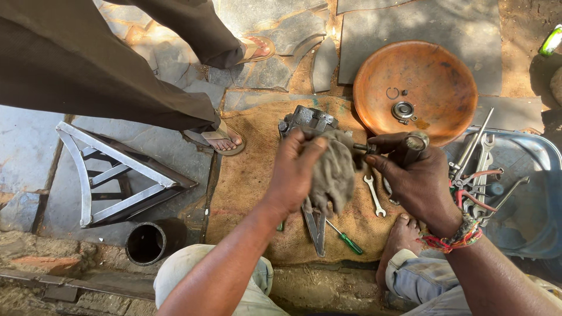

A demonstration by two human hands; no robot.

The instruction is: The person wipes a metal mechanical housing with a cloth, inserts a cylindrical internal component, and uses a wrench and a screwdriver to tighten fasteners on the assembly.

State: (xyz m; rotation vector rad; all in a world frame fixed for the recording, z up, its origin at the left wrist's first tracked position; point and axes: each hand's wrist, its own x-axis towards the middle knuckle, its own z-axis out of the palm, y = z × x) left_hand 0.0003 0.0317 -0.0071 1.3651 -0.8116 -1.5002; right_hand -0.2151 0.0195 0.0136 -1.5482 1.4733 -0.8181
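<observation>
My left hand (295,169) grips a dirty grey rag (333,169) and presses it against a grey metal part (309,121) held above a burlap mat (246,181). My right hand (418,181) holds a small round metal piece (416,141) with a threaded bolt end (366,148) sticking out toward the rag. A wristband of coloured threads circles my right wrist. Under my hands lie a small spanner (373,196), a green-handled screwdriver (345,238) and metal pliers (316,225).
A rusty orange metal bowl (439,70) holds a bearing (403,110) and a ring. A grey tub (527,199) at right is full of spanners. A metal stand (111,175), a black pipe (146,243) and another person's sandalled feet (222,137) are at left.
</observation>
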